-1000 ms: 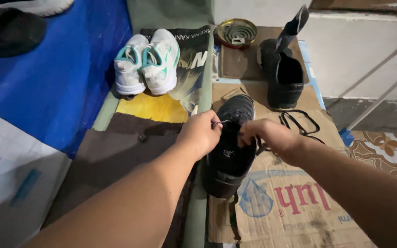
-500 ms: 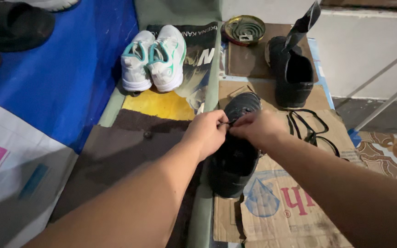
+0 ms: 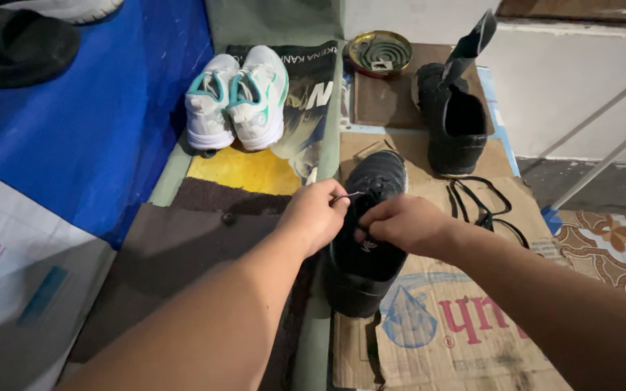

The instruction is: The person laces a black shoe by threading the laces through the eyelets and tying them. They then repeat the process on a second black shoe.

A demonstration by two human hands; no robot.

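A black shoe (image 3: 368,239) lies on flattened cardboard (image 3: 458,340), toe pointing away from me. My left hand (image 3: 314,214) pinches the thin end of a black lace just above the shoe's left eyelets. My right hand (image 3: 403,223) rests on the shoe's opening and grips its upper edge. The shoe's tongue area is partly hidden under both hands. A second black shoe (image 3: 452,116) stands farther back with its tongue pulled upright. A loose black lace (image 3: 481,205) lies coiled on the cardboard between the two shoes.
A pair of white and teal sneakers (image 3: 238,98) sits on a printed sheet at the back. A round tin holding a coil (image 3: 380,53) stands behind them. Blue cloth (image 3: 88,123) covers the left side. Patterned tiles (image 3: 610,239) show at right.
The view has shifted slightly. My hands have stayed on the near black shoe, with the right hand drawing back from the toe toward the opening while the left keeps the lace end.
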